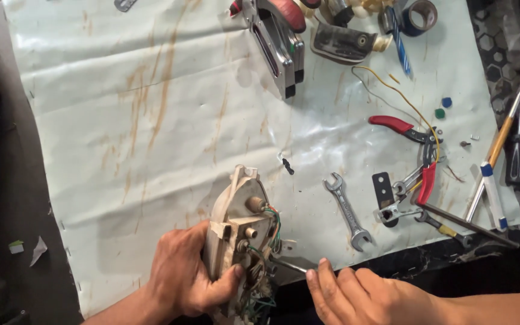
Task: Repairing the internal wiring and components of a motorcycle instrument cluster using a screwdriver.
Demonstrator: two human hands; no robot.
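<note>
Work is partway through, by the look of it: the left hand [182, 278] wraps around a worn, cream-coloured instrument housing [236, 235], thumb pressed across its face, holding it upright at the near edge of the tabletop [151, 120], while the right hand [356, 296] pinches the handle of a thin metal screwdriver [290, 265] whose tip goes in among the green wires [275, 225] and small terminals on the back. The housing is already off its mount and its rear is exposed — yet the wires remain attached and the fittings sit in place, so I judge that the loosening is not finished. Just beyond the right hand lies a silver open-ended spanner [349, 212]; farther out and to its right, red-handled pliers [413, 153] lie over a loose yellow wire [392, 90], beside more small spanners and a long rod. Well beyond both hands sit a chrome trim piece [275, 51] and a roll of tape [421, 16]. A small black screw [286, 164] rests on the stained sheet just beyond the housing. Nothing crowds the hands, though the tangle of wires partly hides the tool's tip.
</note>
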